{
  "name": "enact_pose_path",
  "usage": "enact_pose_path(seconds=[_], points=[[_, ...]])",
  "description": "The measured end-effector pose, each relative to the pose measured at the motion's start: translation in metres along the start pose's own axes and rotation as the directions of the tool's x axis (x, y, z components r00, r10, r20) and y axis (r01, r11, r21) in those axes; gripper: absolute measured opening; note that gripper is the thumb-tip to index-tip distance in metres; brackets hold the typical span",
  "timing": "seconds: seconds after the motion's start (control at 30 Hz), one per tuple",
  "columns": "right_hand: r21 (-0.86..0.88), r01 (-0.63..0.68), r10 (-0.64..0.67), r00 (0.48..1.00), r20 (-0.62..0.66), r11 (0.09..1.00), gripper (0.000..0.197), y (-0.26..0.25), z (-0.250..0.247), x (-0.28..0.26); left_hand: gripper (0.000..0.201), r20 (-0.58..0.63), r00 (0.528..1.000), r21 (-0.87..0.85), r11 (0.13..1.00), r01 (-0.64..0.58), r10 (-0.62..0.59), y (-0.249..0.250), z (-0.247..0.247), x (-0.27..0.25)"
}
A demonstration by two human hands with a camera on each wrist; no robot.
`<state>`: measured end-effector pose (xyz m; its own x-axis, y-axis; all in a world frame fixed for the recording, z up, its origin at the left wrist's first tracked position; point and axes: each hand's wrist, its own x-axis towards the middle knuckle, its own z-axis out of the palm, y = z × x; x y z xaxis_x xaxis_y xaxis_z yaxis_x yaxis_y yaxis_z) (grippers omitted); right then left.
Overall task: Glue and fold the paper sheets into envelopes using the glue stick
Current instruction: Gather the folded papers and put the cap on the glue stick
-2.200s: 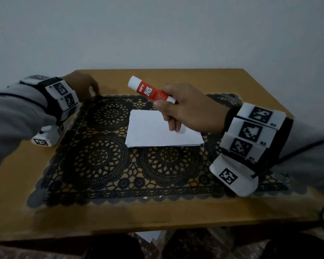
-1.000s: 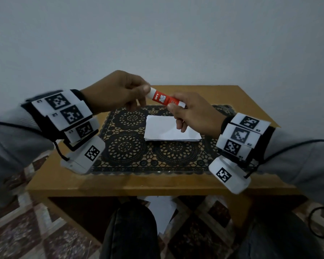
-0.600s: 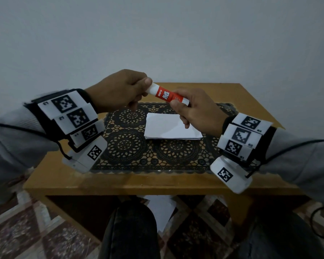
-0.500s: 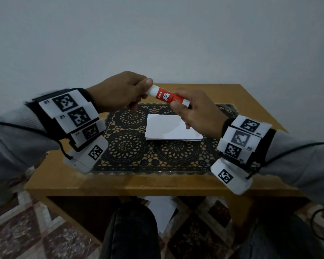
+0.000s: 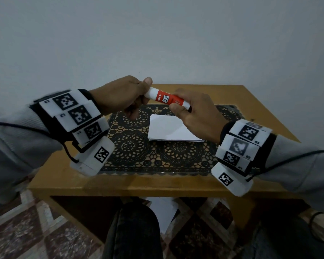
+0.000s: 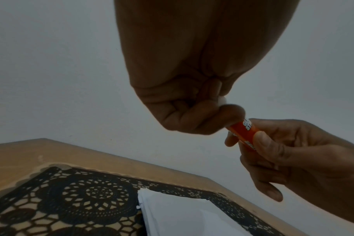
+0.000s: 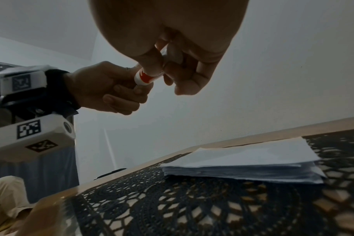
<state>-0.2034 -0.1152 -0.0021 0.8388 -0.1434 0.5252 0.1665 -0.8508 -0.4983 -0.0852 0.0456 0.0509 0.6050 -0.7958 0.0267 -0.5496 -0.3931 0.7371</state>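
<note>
A red and white glue stick [image 5: 166, 99] is held in the air above the table between both hands. My right hand [image 5: 193, 111] grips its red body [image 6: 243, 132], thumb on top. My left hand [image 5: 123, 96] pinches the white cap end [image 5: 151, 92] with thumb and curled fingers; the cap [image 6: 222, 99] is mostly hidden in the fist. In the right wrist view the glue stick [image 7: 144, 78] runs between the two fists. A small stack of white paper sheets [image 5: 168, 128] lies on the black lace mat [image 5: 131, 146] beneath the hands.
The wooden table [image 5: 157, 186] stands against a plain grey wall. More white paper [image 5: 161, 212] lies on the patterned floor under the table, between my knees. The lace mat [image 7: 192, 204] covers most of the tabletop.
My left hand came from the table's left edge and took hold of the glue stick's cap end. Both hands rose off the table and my head drew back.
</note>
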Motion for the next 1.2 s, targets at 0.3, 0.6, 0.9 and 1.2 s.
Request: enact_pose_path(seconds=[0.3, 0.6, 0.9, 1.2], points=[[0.462, -0.303, 0.203, 0.946, 0.253, 0.833, 0.025, 0.008, -0.011, 0.009, 0.012, -0.069, 0.981, 0.075, 0.982, -0.175, 0.180, 0.002, 0.001, 0.003], [0.145, -0.082, 0.074, 0.995, 0.066, 0.986, 0.022, 0.005, -0.006, 0.007, 0.052, -0.181, 0.967, 0.272, 0.954, -0.123, 0.176, -0.001, 0.009, 0.015], [0.379, -0.244, 0.168, 0.960, 0.222, 0.893, 0.025, 0.010, -0.020, 0.006, 0.019, -0.138, 0.943, 0.324, 0.913, -0.246, 0.303, -0.001, 0.009, 0.012], [0.292, -0.194, 0.133, 0.967, 0.217, 0.937, 0.027, 0.014, -0.019, 0.004, 0.019, -0.095, 0.953, 0.106, 0.955, -0.277, 0.287, 0.001, 0.012, 0.008]])
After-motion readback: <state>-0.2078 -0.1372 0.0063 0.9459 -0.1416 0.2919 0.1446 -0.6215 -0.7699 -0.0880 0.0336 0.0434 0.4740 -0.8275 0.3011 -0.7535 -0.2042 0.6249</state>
